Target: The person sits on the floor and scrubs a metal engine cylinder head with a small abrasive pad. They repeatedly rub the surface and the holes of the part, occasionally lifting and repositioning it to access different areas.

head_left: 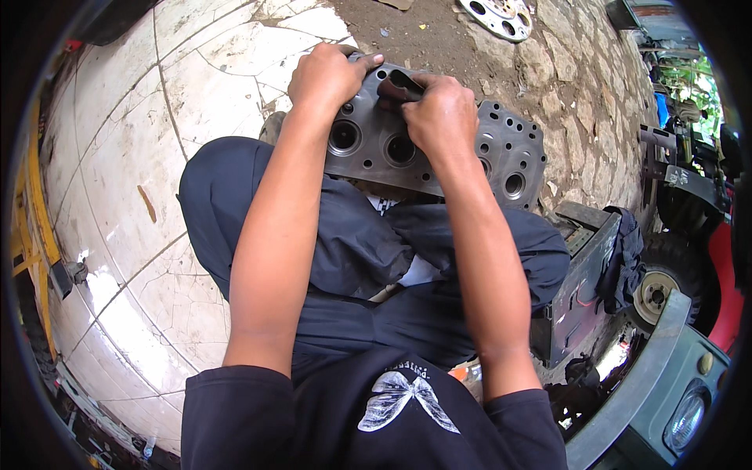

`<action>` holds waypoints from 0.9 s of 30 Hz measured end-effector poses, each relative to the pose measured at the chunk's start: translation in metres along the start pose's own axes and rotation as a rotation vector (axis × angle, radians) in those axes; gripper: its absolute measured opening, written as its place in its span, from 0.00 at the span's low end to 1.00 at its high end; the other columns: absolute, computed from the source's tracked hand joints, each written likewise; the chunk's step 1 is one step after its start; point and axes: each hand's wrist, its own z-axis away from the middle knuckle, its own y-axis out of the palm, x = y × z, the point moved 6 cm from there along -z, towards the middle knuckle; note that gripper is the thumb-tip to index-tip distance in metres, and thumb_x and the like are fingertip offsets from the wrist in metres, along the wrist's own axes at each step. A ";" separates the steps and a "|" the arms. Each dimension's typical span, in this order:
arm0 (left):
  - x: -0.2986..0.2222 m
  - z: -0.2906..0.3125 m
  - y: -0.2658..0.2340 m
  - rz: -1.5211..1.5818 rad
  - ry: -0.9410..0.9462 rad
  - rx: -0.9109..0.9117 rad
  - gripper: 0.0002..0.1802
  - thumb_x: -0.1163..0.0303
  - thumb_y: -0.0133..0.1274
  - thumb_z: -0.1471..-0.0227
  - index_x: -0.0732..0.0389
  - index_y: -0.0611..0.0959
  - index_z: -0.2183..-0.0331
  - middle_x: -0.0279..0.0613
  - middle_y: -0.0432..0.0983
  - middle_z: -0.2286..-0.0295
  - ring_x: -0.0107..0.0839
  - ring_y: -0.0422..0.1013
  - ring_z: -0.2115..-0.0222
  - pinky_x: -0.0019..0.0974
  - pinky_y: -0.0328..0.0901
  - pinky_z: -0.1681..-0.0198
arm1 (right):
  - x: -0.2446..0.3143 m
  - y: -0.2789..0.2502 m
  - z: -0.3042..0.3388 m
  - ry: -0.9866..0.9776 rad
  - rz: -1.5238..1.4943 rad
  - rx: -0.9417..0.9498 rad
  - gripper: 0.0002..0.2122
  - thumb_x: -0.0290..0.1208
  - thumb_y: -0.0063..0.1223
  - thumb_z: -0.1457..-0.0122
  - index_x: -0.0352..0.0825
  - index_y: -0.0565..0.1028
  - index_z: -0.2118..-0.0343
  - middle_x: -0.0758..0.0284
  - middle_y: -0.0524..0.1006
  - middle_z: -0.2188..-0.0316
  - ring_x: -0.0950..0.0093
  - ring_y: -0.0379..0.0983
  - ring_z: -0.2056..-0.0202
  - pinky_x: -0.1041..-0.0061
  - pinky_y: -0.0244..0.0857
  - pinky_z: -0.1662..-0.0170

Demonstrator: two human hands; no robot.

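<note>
A grey cast-metal cylinder head with round ports (439, 153) rests across the person's knees, long axis left to right. The left hand (329, 76) clamps its far left corner; the right hand (440, 113) pinches a small dark abrasive scrap (398, 87) near its far edge (just beside the left hand).

Under you is the floor (133, 157), pale cracked stone slabs with dark joints, which gives way beyond the cylinder head (439, 149) to bare dirt and rough cobbles. The cylinder head rests across your knees, not on the floor. Past it, on the dirt, lies a round metal wheel disc (501, 16). To its right, a dark metal box (576, 274) sits on the ground.
</note>
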 end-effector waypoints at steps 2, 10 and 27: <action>0.007 -0.004 0.001 -0.018 -0.017 0.019 0.32 0.35 0.62 0.47 0.53 0.92 0.58 0.53 0.87 0.65 0.52 0.83 0.62 0.48 0.75 0.54 | -0.017 0.002 0.005 -0.130 0.004 -0.061 0.18 0.28 0.64 0.48 0.44 0.87 0.53 0.54 0.85 0.58 0.53 0.83 0.54 0.59 0.75 0.46; 0.000 -0.010 -0.001 -0.051 -0.020 0.055 0.35 0.34 0.66 0.51 0.58 0.91 0.60 0.53 0.87 0.63 0.51 0.83 0.59 0.50 0.75 0.53 | -0.006 0.000 -0.002 0.040 -0.022 0.028 0.19 0.30 0.66 0.49 0.43 0.86 0.51 0.53 0.85 0.57 0.53 0.82 0.53 0.58 0.75 0.45; -0.013 -0.039 -0.006 -0.204 0.124 0.181 0.37 0.31 0.67 0.55 0.57 0.93 0.62 0.55 0.87 0.69 0.46 0.83 0.67 0.44 0.74 0.57 | -0.023 -0.001 -0.003 0.091 -0.072 0.035 0.18 0.27 0.65 0.49 0.43 0.87 0.52 0.53 0.85 0.59 0.54 0.83 0.55 0.59 0.76 0.47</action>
